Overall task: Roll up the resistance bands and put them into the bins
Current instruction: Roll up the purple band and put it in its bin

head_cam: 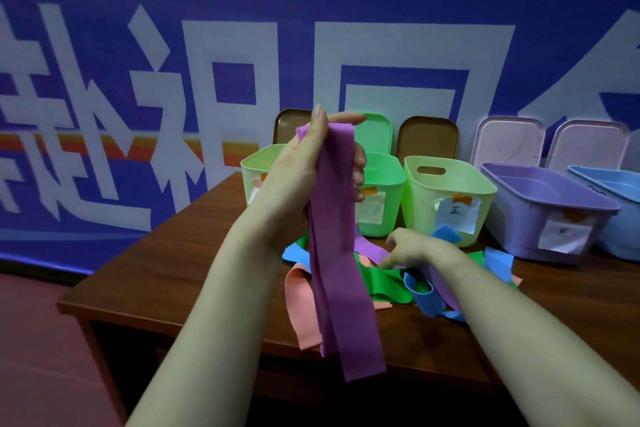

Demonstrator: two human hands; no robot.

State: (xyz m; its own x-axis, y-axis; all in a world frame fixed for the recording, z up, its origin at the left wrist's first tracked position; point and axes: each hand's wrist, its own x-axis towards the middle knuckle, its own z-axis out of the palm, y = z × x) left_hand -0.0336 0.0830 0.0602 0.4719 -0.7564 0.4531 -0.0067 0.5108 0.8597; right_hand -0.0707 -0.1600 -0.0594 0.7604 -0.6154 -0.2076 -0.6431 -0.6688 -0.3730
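Observation:
My left hand (304, 166) is raised in front of the bins and grips the top of a purple resistance band (341, 270), which hangs down folded past the table's front edge. My right hand (415, 250) reaches down into a pile of loose bands (391, 282) on the table, green, blue, pink and purple; its fingertips touch the pile, and whether they pinch a band is hidden. Behind stand three green bins (446, 187), a purple bin (543, 204) and a blue bin (613, 184), each with a paper label.
The brown wooden table (166, 274) has its left corner and front edge close by. Lids (427, 139) lean against the blue banner wall behind the bins. The floor to the left is reddish.

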